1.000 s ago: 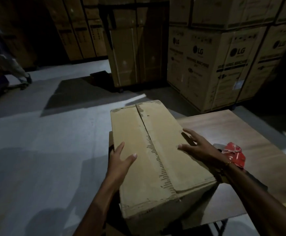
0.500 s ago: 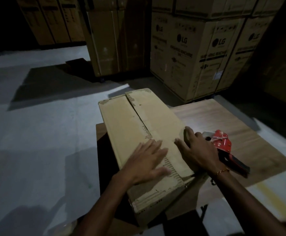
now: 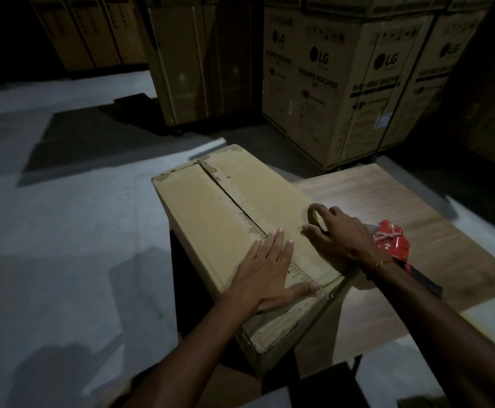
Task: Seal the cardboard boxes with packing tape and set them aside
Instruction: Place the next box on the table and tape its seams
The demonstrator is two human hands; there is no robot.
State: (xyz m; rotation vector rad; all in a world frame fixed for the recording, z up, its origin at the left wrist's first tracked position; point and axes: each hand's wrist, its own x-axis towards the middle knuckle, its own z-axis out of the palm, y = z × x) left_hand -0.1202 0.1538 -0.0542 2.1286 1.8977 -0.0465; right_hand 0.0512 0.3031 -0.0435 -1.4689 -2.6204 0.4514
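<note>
A long cardboard box (image 3: 211, 207) lies on the wooden table (image 3: 387, 207), its two top flaps meeting along an untaped centre seam. My left hand (image 3: 270, 269) lies flat on the near end of the seam, fingers spread. My right hand (image 3: 343, 234) rests on the right flap and grips a brown roll of packing tape (image 3: 314, 213), thumb through its core. A red tape dispenser (image 3: 393, 245) lies on the table just right of my right wrist, partly hidden by it.
Tall stacks of large printed appliance cartons (image 3: 337, 92) stand close behind the table, with more cartons (image 3: 181, 63) further left. Grey concrete floor (image 3: 63, 231) stretches to the left. The box overhangs the table's near left corner.
My left hand has slid forward along the seam. My right hand has lifted the tape roll onto the right flap. The view has shifted slightly.
</note>
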